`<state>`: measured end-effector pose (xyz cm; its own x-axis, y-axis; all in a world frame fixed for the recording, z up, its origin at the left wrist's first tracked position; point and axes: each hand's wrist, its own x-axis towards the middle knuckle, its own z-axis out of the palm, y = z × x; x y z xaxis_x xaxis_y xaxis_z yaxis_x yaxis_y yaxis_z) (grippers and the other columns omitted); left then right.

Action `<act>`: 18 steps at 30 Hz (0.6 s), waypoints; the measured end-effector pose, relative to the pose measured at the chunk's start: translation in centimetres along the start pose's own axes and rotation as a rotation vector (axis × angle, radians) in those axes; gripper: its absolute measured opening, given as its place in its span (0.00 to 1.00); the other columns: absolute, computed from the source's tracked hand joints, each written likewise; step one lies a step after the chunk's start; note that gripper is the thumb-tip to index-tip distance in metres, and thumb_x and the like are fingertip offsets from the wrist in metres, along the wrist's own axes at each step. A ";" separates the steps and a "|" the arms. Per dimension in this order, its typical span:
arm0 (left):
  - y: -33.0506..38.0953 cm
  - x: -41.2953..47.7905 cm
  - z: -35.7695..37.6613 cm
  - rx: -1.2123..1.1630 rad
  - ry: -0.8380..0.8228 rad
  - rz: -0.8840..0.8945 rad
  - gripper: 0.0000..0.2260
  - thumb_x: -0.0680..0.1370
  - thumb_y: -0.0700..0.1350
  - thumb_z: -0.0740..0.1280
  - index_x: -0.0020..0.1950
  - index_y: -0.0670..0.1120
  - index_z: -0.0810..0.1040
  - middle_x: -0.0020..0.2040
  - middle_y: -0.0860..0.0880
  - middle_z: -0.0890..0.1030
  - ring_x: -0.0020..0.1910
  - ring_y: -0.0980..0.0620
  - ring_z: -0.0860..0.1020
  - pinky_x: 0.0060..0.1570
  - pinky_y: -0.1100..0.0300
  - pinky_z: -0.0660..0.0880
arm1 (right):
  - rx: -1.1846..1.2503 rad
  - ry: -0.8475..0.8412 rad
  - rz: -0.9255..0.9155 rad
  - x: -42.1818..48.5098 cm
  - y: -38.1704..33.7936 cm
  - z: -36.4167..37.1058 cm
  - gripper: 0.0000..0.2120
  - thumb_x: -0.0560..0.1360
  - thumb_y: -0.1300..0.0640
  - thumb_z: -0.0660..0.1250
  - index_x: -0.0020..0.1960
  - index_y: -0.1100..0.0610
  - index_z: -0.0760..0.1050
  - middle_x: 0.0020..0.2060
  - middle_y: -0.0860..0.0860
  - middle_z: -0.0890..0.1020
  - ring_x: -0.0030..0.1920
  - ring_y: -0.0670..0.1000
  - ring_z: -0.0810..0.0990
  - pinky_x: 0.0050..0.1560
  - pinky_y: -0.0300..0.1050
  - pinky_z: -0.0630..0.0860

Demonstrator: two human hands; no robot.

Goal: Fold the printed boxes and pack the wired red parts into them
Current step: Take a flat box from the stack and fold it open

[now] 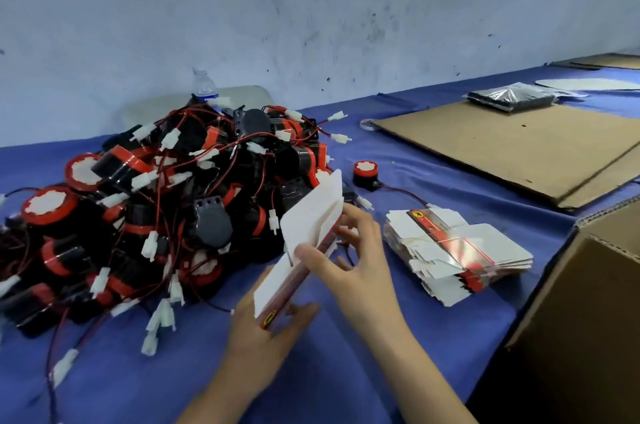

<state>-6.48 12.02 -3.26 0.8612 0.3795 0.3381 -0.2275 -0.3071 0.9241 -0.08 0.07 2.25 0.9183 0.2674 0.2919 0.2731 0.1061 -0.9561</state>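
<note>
Holding flat white-and-red printed cardboard box (pixel 306 236) above near edge of blue-covered desk (pixel 329 382) | left grip (pixel 266 330) clasps lower end, right grip (pixel 353 261) pinches upper flap | we judge it light, easily creased: hold by edges

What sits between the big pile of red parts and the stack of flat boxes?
Head view: the left hand and right hand, both holding one unfolded box.
</note>
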 end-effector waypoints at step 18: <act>0.2 0.8 -0.8 0.008 0.185 0.175 0.57 0.59 0.56 0.76 0.74 0.69 0.37 0.76 0.61 0.59 0.71 0.57 0.67 0.62 0.62 0.73 | 0.111 -0.691 0.057 -1.2 -1.0 -0.8 0.13 0.77 0.46 0.61 0.52 0.49 0.82 0.45 0.46 0.84 0.48 0.41 0.80 0.51 0.35 0.74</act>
<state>-6.20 12.99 -2.68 0.7107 0.4730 0.5207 -0.3618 -0.3890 0.8472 -1.27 -1.12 2.88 0.5281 0.8189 0.2250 0.1653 0.1607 -0.9731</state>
